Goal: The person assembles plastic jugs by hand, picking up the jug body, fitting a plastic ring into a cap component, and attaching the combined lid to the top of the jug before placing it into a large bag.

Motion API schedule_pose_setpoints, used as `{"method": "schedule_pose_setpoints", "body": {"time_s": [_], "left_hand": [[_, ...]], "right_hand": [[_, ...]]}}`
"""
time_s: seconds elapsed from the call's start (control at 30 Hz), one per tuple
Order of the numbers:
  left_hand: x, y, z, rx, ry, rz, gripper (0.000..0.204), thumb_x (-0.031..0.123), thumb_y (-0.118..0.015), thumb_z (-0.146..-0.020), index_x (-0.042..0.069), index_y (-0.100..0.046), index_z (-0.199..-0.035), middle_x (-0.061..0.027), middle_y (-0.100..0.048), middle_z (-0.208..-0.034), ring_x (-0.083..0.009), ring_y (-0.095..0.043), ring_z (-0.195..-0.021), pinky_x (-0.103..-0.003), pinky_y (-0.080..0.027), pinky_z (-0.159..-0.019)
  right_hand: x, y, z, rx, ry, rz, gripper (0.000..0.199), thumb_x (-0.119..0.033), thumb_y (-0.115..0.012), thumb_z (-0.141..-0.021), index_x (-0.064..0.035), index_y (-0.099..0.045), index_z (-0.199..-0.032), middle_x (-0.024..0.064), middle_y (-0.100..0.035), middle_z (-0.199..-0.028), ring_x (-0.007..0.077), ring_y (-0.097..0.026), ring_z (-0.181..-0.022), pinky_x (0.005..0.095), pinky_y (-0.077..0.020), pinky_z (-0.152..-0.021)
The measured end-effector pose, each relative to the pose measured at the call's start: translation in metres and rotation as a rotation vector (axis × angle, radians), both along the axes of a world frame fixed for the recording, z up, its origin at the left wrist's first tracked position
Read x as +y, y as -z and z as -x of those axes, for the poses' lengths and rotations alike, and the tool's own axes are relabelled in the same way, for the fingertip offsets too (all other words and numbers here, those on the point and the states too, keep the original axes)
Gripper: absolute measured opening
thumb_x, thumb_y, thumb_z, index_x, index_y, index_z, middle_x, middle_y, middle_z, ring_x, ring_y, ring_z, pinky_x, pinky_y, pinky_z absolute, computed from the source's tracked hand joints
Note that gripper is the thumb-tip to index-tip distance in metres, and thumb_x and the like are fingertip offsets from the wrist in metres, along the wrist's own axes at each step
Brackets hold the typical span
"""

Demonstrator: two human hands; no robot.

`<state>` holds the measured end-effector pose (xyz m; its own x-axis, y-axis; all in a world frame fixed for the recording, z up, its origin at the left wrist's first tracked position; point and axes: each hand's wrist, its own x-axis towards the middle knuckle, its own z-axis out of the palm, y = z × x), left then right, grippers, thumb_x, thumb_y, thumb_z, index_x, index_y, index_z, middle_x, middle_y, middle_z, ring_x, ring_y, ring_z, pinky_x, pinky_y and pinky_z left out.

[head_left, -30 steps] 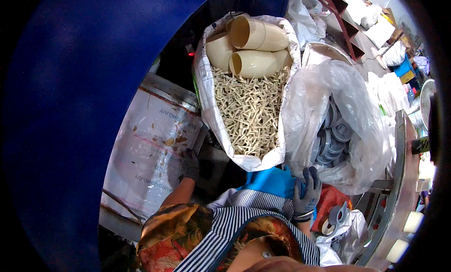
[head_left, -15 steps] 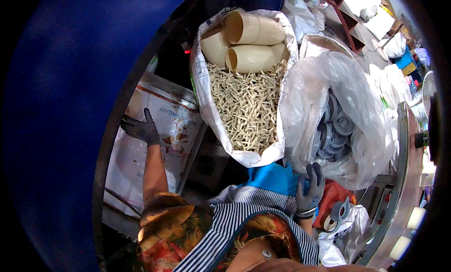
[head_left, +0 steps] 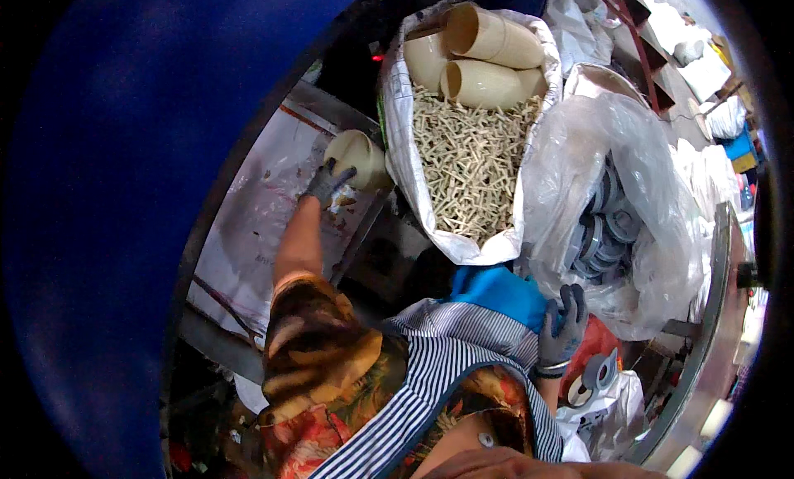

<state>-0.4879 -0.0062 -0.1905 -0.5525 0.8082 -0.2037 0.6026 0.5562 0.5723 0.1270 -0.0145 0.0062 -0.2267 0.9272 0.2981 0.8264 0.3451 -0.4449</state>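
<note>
Reaching out at ten o'clock, my left hand (head_left: 328,184), in a grey glove, lies with fingers spread against the lower side of a cream cup (head_left: 357,158). The cup rests tilted on a paper-covered board (head_left: 248,231), just beside the left wall of the white sack (head_left: 397,140). I cannot tell whether the fingers grip the cup or only touch it.

The sack stands open at twelve o'clock. Three more cups (head_left: 484,61) lie on their sides at its top, touching one another, on a heap of pale sticks (head_left: 471,165) that fills the sack to its near rim.

My right hand (head_left: 562,326), also in a grey glove, sits at four o'clock, fingers loosely spread and pointing up, resting at the edge of a blue cloth (head_left: 500,293) and just beside the clear bag (head_left: 595,148). It holds nothing that I can see. The clear bag, at two o'clock, touches the sack's right wall and contains grey rings (head_left: 608,231), stacked loosely.

Below the right hand, at five o'clock, a grey ring part (head_left: 597,376) lies on a red item (head_left: 591,347), partly hidden. A striped apron (head_left: 463,355) covers my front at six o'clock.
</note>
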Motion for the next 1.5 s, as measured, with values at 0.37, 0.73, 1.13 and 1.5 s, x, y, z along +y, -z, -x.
{"method": "schedule_pose_setpoints", "body": {"time_s": [0.37, 0.73, 1.13, 1.5], "left_hand": [[-0.051, -0.055, -0.114, -0.698, -0.638, -0.85, 0.055, 0.019, -0.054, -0.093, 0.006, -0.039, -0.144, -0.0145, -0.052, -0.135, -0.0301, -0.058, -0.114, -0.039, -0.052, -0.092], [-0.086, -0.204, -0.325, -1.083, 0.598, -0.622, 0.035, 0.006, -0.054, -0.092, 0.002, -0.054, -0.127, -0.0153, -0.056, -0.13, -0.0277, -0.054, -0.12, -0.037, -0.043, -0.103], [-0.074, -0.318, -0.426, 0.266, 1.335, -0.879, 0.061, 0.028, -0.073, -0.074, 0.008, -0.057, -0.129, -0.0142, -0.053, -0.132, -0.0362, -0.05, -0.122, -0.053, -0.038, -0.108], [-0.066, -0.289, -0.43, 0.206, 1.422, -0.917, 0.053, 0.039, -0.069, -0.078, 0.017, -0.062, -0.125, -0.0071, -0.056, -0.122, -0.0311, -0.05, -0.116, -0.054, -0.039, -0.101]], "right_hand": [[-0.021, -0.017, -0.003, -0.042, -0.031, -0.168, 0.035, -0.014, -0.065, -0.086, -0.003, -0.063, -0.119, 0.0198, -0.059, -0.127, 0.0374, -0.054, -0.119, 0.0436, -0.0412, -0.101], [-0.044, -0.083, 0.043, 1.404, -0.427, 0.49, 0.107, -0.055, -0.083, -0.068, -0.0023, -0.032, -0.146, 0.0118, -0.044, -0.144, 0.0236, -0.046, -0.13, 0.0402, -0.0376, -0.108], [-0.097, -0.07, -0.028, 0.515, -0.069, -0.088, 0.119, -0.042, -0.093, -0.052, 0.0051, -0.032, -0.144, 0.0231, -0.05, -0.135, 0.0371, -0.05, -0.124, 0.0459, -0.0371, -0.106], [-0.087, -0.058, -0.033, 0.427, -0.153, 0.026, 0.112, -0.05, -0.086, -0.061, 0.0027, -0.031, -0.144, 0.0258, -0.042, -0.141, 0.0428, -0.043, -0.129, 0.0491, -0.0314, -0.11]]}}
